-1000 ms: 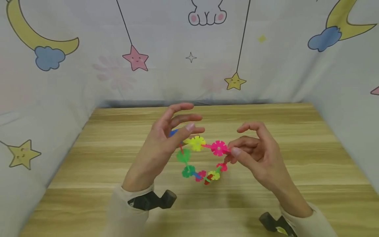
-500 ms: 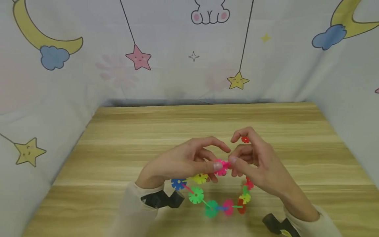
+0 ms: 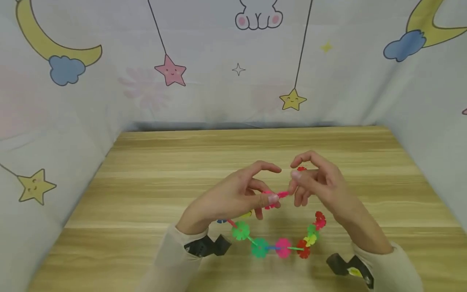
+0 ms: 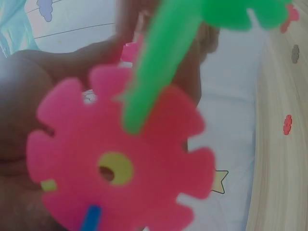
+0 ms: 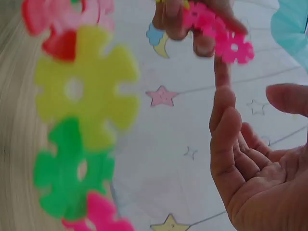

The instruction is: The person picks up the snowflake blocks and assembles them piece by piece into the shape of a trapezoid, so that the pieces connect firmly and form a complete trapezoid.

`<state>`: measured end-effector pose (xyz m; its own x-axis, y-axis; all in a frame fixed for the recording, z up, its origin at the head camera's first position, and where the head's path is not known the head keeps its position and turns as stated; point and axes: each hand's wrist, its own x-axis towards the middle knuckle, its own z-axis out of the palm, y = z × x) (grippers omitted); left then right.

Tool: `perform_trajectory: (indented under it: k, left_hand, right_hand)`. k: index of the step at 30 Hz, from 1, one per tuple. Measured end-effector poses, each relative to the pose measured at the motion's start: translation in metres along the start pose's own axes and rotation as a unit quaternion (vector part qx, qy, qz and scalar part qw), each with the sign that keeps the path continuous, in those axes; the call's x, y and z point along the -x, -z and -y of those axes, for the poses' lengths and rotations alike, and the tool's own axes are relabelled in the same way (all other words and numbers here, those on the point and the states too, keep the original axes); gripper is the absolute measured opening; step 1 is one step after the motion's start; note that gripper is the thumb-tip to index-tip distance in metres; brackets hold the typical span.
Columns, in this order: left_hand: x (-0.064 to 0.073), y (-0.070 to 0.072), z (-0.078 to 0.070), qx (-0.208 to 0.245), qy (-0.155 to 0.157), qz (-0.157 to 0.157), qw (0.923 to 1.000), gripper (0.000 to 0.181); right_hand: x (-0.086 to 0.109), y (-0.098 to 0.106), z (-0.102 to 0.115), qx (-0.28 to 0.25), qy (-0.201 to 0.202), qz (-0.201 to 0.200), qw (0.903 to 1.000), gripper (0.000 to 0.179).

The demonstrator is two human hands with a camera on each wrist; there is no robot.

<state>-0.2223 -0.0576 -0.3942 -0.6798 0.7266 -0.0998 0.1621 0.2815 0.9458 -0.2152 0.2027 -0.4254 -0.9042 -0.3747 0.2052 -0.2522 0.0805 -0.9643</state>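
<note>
A chain of colourful plastic snowflake discs (image 3: 259, 248) hangs between and below my hands in an open curve. My left hand (image 3: 233, 198) pinches a pink disc (image 3: 269, 200) near one end of it, between thumb and fingers; another pink disc (image 5: 235, 47) juts out past the fingertips. Green, pink and red discs hang lower, and the other end, with red and pink discs (image 3: 319, 220), hangs loose at right. My right hand (image 3: 321, 182) is just right of the pinched end, thumb and fingers apart in the right wrist view, holding nothing.
A loose red disc (image 3: 301, 168) lies on the wooden table (image 3: 182, 162) behind my right hand. Cloth (image 3: 219, 93) printed with stars and moons walls the table's back and sides. Each wrist wears a black camera mount (image 3: 206, 245).
My left hand has moved right and down and now pinches the pink disc. My right hand has let go of the chain's end and drawn slightly away. The chain has lowered and spread.
</note>
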Motion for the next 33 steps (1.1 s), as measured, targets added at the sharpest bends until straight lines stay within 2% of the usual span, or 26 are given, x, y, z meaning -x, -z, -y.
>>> perform_trajectory:
  k: [2, 4, 7, 11, 14, 17, 20, 22, 24, 28, 33]
  left_hand:
    - [0.001, 0.002, -0.001, -0.006, 0.005, -0.002, 1.0, 0.059]
    - [0.002, 0.004, -0.001, -0.011, 0.006, -0.002, 0.9999, 0.06]
    - [0.003, 0.005, -0.002, -0.013, 0.004, -0.003, 0.9999, 0.061]
    - [0.003, 0.005, -0.002, -0.004, 0.004, -0.004, 1.0, 0.06]
    - [0.005, 0.005, -0.002, -0.004, 0.005, -0.005, 1.0, 0.062]
    - [0.008, 0.006, -0.002, -0.012, 0.01, -0.008, 0.9998, 0.064]
    - [0.009, 0.007, -0.003, -0.018, 0.013, -0.01, 0.9997, 0.064]
    - [0.009, 0.007, -0.004, -0.02, 0.009, -0.012, 0.9997, 0.064]
    - [0.009, 0.008, -0.005, -0.02, 0.002, -0.015, 0.9997, 0.065]
    - [0.01, 0.009, -0.006, -0.02, -0.01, -0.018, 0.9996, 0.068]
    - [0.011, 0.009, -0.006, -0.032, -0.004, -0.021, 0.9993, 0.07]
  right_hand:
    - [-0.005, 0.013, -0.013, -0.02, -0.014, -0.06, 0.9979, 0.009]
    - [-0.011, 0.026, -0.03, -0.016, -0.04, -0.117, 0.9922, 0.009]
    - [-0.015, 0.043, -0.057, 0.005, -0.084, -0.16, 0.9836, 0.016]
    - [-0.019, 0.052, -0.09, 0.049, -0.127, -0.164, 0.9771, 0.023]
    - [-0.022, 0.051, -0.109, 0.118, -0.148, -0.158, 0.969, 0.028]
    - [-0.025, 0.046, -0.12, 0.211, -0.162, -0.149, 0.9523, 0.033]
    - [-0.028, 0.04, -0.125, 0.304, -0.152, -0.14, 0.9299, 0.035]
    - [-0.03, 0.036, -0.125, 0.339, -0.138, -0.136, 0.9206, 0.034]
    - [-0.032, 0.035, -0.123, 0.35, -0.125, -0.133, 0.919, 0.033]
    - [-0.035, 0.033, -0.121, 0.328, -0.122, -0.127, 0.9279, 0.032]
    - [-0.034, 0.033, -0.118, 0.309, -0.125, -0.131, 0.9337, 0.028]
